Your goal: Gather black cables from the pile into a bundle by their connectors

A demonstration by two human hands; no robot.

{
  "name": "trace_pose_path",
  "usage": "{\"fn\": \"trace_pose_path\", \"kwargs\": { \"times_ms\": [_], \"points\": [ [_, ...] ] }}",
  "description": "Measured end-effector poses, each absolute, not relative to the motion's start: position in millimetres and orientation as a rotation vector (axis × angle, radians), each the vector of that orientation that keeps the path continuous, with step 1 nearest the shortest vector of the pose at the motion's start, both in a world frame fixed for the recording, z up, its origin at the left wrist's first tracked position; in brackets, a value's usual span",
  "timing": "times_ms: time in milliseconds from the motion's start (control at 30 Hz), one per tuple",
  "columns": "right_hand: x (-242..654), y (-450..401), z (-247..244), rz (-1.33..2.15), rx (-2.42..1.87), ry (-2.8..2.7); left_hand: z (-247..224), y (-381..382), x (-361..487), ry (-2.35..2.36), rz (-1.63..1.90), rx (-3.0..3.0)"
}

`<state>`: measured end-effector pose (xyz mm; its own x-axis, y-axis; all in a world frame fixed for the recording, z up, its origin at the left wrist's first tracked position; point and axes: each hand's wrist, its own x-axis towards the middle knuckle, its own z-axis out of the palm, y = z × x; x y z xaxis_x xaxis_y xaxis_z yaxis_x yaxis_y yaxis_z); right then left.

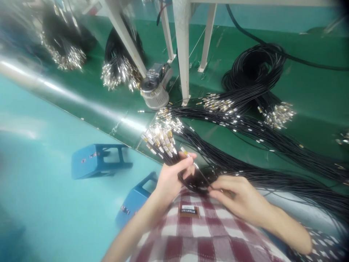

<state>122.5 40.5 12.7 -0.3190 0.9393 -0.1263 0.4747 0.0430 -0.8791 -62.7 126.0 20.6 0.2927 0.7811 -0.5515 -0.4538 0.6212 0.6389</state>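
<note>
My left hand (173, 175) is closed around a bundle of black cables, whose shiny metal-tipped ends (162, 140) fan out above it. Thumb and fingertips of this hand also meet near a single cable. To the right, my right hand (236, 194) pinches that thin black cable (203, 175), which runs up toward the left fingers, its silvery end lying beside them. Just beyond both hands, a long bundle of black cables (226, 156) stretches to the right. The lower part of the held bundle is partly hidden by my hands.
A grey-white round device (155, 92) stands by white table legs (183, 54). Coiled cables (253, 69) lie at the upper right, and more bundles (120, 69) at the upper left. Two blue stools (94, 162) are on the floor at the left.
</note>
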Motion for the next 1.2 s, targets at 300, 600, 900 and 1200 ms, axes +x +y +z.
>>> {"fn": "trace_pose_path", "kwargs": {
  "times_ms": [300, 600, 900, 1200],
  "points": [
    [85.9, 85.7, 28.3, 0.978, -1.455, -1.748, 18.2, 125.2, -62.1, 1.037, 0.853, 0.399],
    [154.5, 10.0, -3.4, 0.897, -1.509, -2.138, 7.7, 131.1, -65.3, 0.997, 0.953, 0.322],
    [110.5, 64.0, 11.1, 1.421, -1.552, -1.692, 2.0, 135.5, -65.7, 0.989, 0.955, 0.335],
    [87.5, 144.9, -13.8, 1.364, -1.679, -2.021, -15.4, 140.6, -85.8, 0.992, 0.807, 0.250]
  ]
}}
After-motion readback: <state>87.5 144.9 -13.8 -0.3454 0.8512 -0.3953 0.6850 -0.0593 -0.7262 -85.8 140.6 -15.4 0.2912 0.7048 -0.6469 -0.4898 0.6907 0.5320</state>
